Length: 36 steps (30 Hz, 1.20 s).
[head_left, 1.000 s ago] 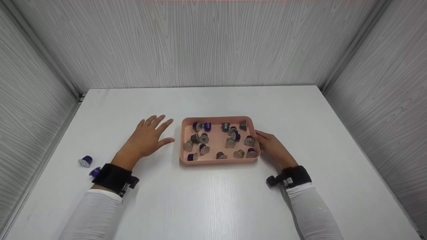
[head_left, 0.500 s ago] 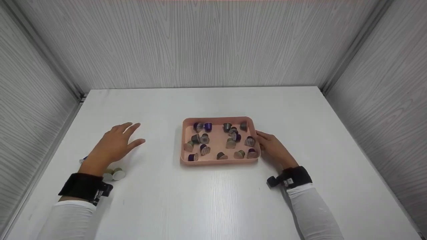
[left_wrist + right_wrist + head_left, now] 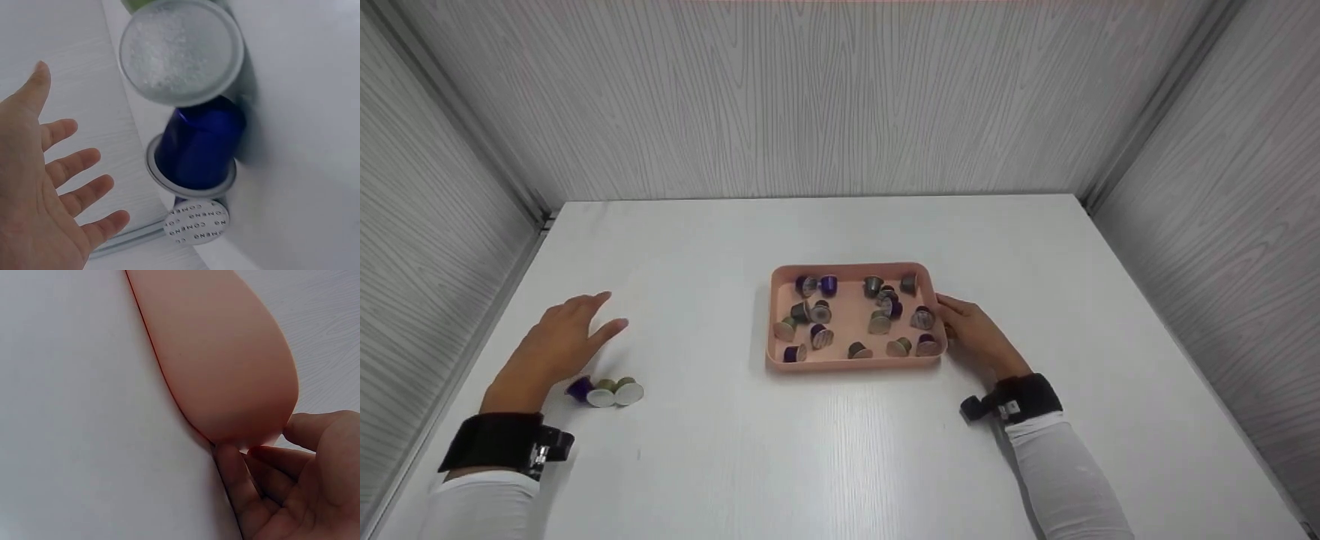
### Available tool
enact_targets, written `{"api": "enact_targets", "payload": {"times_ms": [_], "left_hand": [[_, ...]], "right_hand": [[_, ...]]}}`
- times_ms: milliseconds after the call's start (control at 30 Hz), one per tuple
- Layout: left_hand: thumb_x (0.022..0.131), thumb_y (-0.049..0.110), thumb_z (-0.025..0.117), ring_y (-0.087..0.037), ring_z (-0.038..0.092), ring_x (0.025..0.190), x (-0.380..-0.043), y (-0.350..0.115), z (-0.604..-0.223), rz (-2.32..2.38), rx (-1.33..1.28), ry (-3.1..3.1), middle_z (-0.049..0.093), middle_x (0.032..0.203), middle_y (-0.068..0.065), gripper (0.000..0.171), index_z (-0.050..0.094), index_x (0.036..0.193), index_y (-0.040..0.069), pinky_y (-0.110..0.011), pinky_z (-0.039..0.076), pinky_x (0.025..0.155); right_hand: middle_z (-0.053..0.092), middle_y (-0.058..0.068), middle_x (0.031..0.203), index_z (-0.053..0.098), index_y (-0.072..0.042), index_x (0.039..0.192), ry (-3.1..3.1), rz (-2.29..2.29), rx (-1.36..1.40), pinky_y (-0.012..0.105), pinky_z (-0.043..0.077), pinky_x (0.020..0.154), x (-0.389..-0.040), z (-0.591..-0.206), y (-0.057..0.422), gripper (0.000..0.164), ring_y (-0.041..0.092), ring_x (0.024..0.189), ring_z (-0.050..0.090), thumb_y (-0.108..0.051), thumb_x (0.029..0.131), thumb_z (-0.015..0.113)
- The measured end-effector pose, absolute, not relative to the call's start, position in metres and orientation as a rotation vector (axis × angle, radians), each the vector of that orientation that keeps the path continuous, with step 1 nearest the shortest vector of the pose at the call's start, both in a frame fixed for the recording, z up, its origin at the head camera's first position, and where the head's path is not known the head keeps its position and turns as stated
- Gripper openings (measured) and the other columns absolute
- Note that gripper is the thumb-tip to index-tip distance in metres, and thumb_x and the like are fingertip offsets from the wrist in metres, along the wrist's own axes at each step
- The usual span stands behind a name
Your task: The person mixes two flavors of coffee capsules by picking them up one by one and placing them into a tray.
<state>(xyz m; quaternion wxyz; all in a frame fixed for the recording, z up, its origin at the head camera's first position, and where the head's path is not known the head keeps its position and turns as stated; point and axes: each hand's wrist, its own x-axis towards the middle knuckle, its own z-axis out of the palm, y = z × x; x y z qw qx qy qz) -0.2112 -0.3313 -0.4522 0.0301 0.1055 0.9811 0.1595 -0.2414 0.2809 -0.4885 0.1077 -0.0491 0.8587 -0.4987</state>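
Observation:
My left hand hovers over the left side of the table, fingers spread and holding nothing. By its wrist lie a purple coffee capsule and two green ones with pale lids. The left wrist view shows the purple capsule near the fingers, plus another with a printed lid, which the hand hides in the head view. My right hand grips the right end of a pink tray, its thumb at the rim and its fingers against the outer wall. Several capsules lie scattered inside the tray.
The white table carries the tray near its middle. Grey wood-grain panels close off the back and both sides.
My left hand has moved left and toward me from beside the tray, uncovering the two green capsules and now covering the printed-lid one. The right hand and tray have stayed almost still.

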Motion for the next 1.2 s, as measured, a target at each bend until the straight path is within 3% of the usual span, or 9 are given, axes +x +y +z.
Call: {"api": "enact_targets", "payload": {"times_ms": [133,333,633,900,1033,1200], "left_hand": [[0.101,0.058,0.032,-0.062,0.023,0.128,-0.208,-0.346,-0.459,0.529,0.269,3.004,0.027,0.144,-0.039,0.08,0.027,0.149,-0.006,-0.073,0.021,0.103],[0.102,0.057,0.029,-0.065,0.021,0.127,-0.203,-0.363,-0.466,0.565,0.207,2.955,0.024,0.142,-0.044,0.081,0.023,0.149,-0.009,-0.074,0.021,0.101],[0.101,0.06,0.025,-0.062,0.021,0.129,-0.199,-0.377,-0.474,0.569,0.152,2.861,0.023,0.141,-0.046,0.087,0.02,0.147,-0.013,-0.073,0.022,0.102],[0.1,0.059,0.034,-0.061,0.027,0.128,-0.198,-0.379,-0.476,0.508,0.184,2.873,0.032,0.139,-0.045,0.086,0.029,0.143,-0.015,-0.071,0.025,0.102],[0.099,0.057,0.042,-0.061,0.03,0.126,-0.198,-0.379,-0.477,0.495,0.183,2.887,0.037,0.137,-0.042,0.082,0.035,0.142,-0.013,-0.071,0.028,0.101],[0.099,0.041,0.055,-0.06,0.036,0.123,-0.197,-0.379,-0.477,0.478,0.204,2.92,0.042,0.133,-0.042,0.066,0.042,0.138,-0.01,-0.07,0.032,0.099]], "right_hand": [[0.057,0.006,0.135,0.041,-0.018,0.15,2.559,-1.439,-0.14,0.034,0.041,0.091,-0.241,-0.489,0.282,0.055,0.023,0.109,0.052,-0.047,0.103,0.042],[0.053,0.004,0.14,0.041,-0.019,0.151,2.549,-1.437,-0.13,0.036,0.039,0.1,-0.24,-0.487,0.28,0.053,0.021,0.116,0.051,-0.044,0.104,0.041],[0.053,0.003,0.142,0.04,-0.021,0.151,2.545,-1.429,-0.107,0.035,0.04,0.1,-0.241,-0.488,0.28,0.053,0.02,0.117,0.051,-0.044,0.104,0.04],[0.055,0.002,0.136,0.043,-0.021,0.149,2.569,-1.421,-0.101,0.033,0.04,0.085,-0.242,-0.491,0.281,0.051,0.021,0.111,0.049,-0.044,0.104,0.041],[0.054,0.002,0.14,0.042,-0.021,0.15,2.575,-1.4,-0.086,0.033,0.039,0.089,-0.242,-0.491,0.281,0.053,0.022,0.113,0.049,-0.047,0.103,0.041],[0.055,0.003,0.138,0.043,-0.022,0.149,2.582,-1.388,-0.081,0.034,0.04,0.09,-0.242,-0.491,0.281,0.054,0.021,0.113,0.05,-0.048,0.102,0.041]]}}
